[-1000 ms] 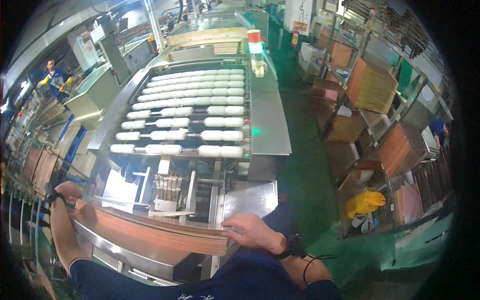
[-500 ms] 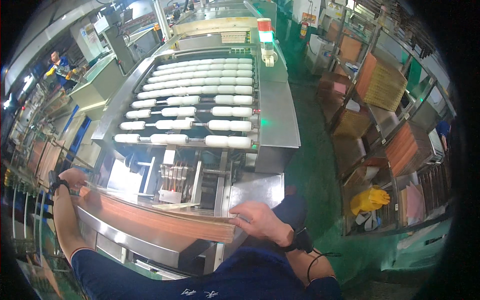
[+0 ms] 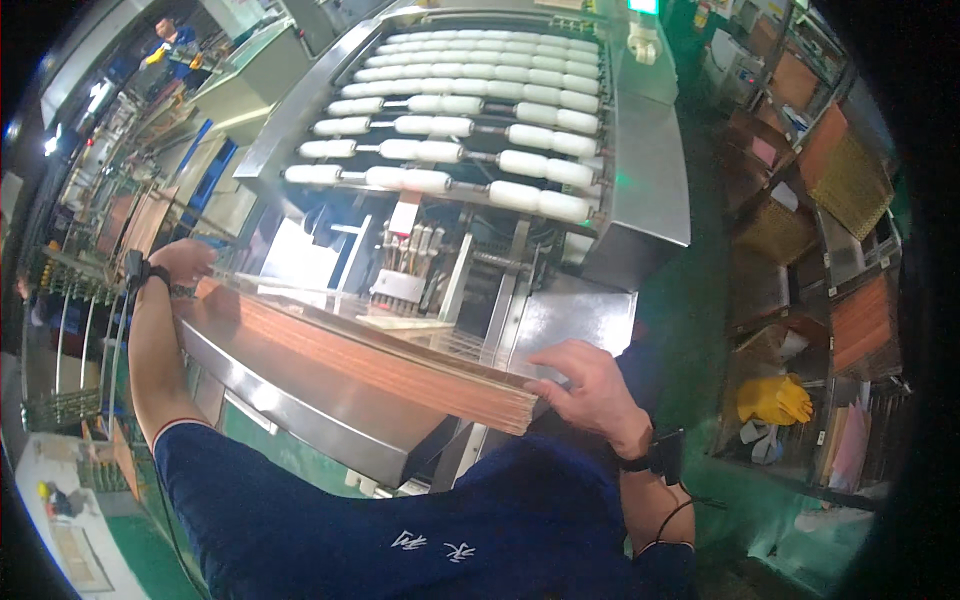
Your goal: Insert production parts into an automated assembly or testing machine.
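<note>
A thick stack of thin copper-coloured panels (image 3: 380, 362) rests on a stainless steel ledge in front of me, its layered edges facing my body. At the stack's left end, my left hand (image 3: 187, 262) has its fingers closed at the corner of the uppermost panel; the fingertips are partly hidden. My right hand (image 3: 592, 392) pinches the panel's right corner between thumb and fingers. The top panel shows only as a thin, blurred edge, and how far it is apart from the stack I cannot tell. Both wrists wear dark bands.
Beyond the stack stands a roller conveyor with rows of white rollers (image 3: 425, 125) and a steel side cover (image 3: 640, 195). A rack on the right holds copper-coloured panels (image 3: 862, 325) and yellow gloves (image 3: 775, 400). Another person (image 3: 175, 45) works at the far left.
My view has turned, so the conveyor and rack sit farther right and higher in the picture. Both hands stay at the two ends of the stack.
</note>
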{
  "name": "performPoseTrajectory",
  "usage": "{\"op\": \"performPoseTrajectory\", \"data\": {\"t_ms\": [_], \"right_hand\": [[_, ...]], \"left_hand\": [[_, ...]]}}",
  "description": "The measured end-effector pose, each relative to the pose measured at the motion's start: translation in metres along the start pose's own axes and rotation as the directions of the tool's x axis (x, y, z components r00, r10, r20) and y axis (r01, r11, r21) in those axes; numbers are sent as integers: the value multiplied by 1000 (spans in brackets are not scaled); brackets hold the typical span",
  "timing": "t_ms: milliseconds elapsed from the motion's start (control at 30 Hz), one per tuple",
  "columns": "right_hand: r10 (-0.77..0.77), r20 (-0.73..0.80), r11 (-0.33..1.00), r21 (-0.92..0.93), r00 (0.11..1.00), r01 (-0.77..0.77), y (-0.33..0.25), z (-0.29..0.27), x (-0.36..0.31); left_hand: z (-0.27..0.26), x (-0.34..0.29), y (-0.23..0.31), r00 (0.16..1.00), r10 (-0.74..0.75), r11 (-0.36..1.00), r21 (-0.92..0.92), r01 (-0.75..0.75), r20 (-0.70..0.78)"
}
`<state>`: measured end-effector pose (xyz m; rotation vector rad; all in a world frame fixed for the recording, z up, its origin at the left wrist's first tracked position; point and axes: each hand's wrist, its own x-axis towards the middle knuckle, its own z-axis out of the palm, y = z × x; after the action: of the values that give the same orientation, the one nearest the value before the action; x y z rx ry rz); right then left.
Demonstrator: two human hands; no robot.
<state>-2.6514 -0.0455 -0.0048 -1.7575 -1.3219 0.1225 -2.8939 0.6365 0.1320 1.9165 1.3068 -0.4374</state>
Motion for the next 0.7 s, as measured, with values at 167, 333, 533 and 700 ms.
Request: {"op": "performPoseTrajectory", "data": {"t_ms": [167, 333, 533, 700], "right_hand": [[49, 19, 999, 22, 999, -49, -3, -6, -2], [91, -31, 995, 49, 995, -89, 1, -9, 2], [241, -216, 955, 226, 946, -192, 3, -13, 4], [253, -65, 921, 321, 965, -220, -1, -15, 2]], "left_hand": [[-2, 6, 6, 982, 130, 924, 342, -171, 138], [25, -48, 21, 970, 80, 996, -31, -89, -230], [15, -67, 15, 962, 38, 994, -84, -63, -272], [19, -71, 22, 970, -41, 998, 42, 53, -239]]}}
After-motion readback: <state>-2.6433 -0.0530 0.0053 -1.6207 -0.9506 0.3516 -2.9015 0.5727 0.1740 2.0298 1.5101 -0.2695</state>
